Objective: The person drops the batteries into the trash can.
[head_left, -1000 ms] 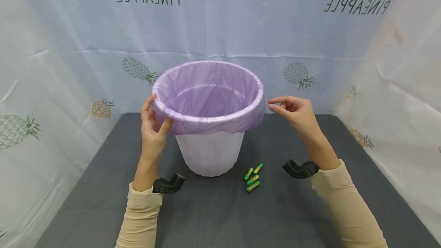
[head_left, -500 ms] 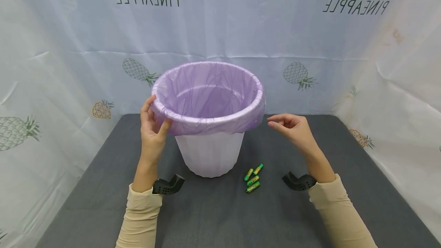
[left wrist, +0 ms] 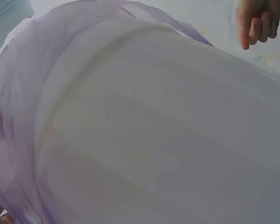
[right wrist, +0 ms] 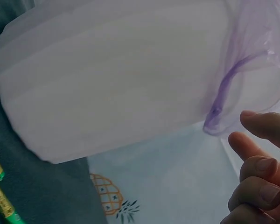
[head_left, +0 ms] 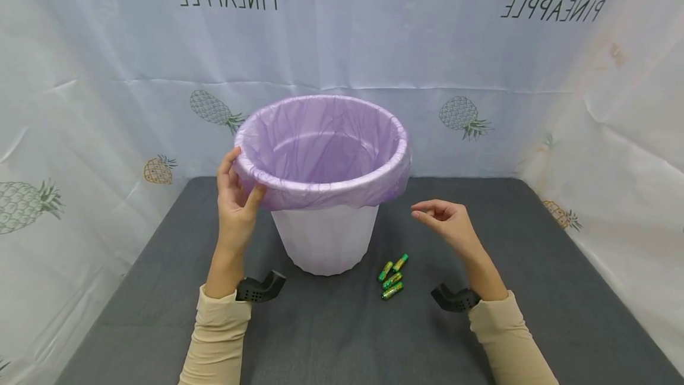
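Observation:
A white trash can (head_left: 326, 236) stands mid-table, lined with a purple trash bag (head_left: 326, 195) folded over its rim. My left hand (head_left: 232, 207) holds the can's near left side, fingers and thumb on the bag-covered rim; only bits of fingertips show at the edge of the left wrist view. To the right of the can, my right hand (head_left: 449, 221) is in the air, fingers loosely curled with nothing in them. In the right wrist view its thumb and index finger are apart, close to a hanging purple fold of bag (right wrist: 219, 107).
Several green-and-yellow batteries (head_left: 392, 278) lie on the dark tablecloth (head_left: 320, 337), right of the can's base and left of my right wrist. A curtain with pineapple prints (head_left: 459, 117) hangs behind and at both sides. Each wrist wears a black camera mount (head_left: 262, 287).
My right hand has come away from the bag's right side and moved down and slightly left, toward the batteries' side of the table. The left hand and the can stay put.

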{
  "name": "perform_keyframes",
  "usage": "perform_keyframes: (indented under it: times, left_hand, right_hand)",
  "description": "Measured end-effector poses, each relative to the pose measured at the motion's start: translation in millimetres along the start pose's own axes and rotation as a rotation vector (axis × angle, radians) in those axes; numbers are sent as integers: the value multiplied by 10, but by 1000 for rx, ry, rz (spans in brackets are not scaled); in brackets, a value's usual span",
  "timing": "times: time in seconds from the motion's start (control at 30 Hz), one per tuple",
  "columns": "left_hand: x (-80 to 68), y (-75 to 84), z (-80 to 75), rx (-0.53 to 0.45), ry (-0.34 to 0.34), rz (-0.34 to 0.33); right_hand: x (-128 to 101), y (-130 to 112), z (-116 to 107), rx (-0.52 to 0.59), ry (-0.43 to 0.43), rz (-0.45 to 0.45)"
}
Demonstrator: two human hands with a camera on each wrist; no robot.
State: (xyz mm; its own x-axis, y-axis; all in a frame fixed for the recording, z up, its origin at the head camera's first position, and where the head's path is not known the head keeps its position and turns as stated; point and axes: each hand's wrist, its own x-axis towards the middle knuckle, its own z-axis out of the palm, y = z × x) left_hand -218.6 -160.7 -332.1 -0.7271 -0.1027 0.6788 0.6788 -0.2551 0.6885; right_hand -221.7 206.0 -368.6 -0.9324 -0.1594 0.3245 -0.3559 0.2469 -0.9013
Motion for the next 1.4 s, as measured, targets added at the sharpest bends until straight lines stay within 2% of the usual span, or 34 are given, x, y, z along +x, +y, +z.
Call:
perform_keyframes:
  times: [0.2, 0.47, 0.73, 0.9, 1.23, 1.4]
  left_hand:
    - [-14, 6, -5, 7, 4, 3]
    - [-7, 7, -35, 13, 10, 11]
    - [-2, -15, -31, 10, -19, 30]
    - [10, -17, -18, 8, -26, 28]
    - [0, 18, 12, 30, 0, -2]
    - [-1, 11, 3, 22, -4, 12]
  right_hand:
    - [-36, 167, 15, -3, -12, 25]
    - [-3, 358, 35, -45, -76, 33]
    - [-6, 533, 42, -61, -201, 58]
    - [-19, 632, 30, -72, -244, 75]
    - [-13, 834, -31, -71, -378, 105]
    - [-8, 909, -56, -79, -460, 116]
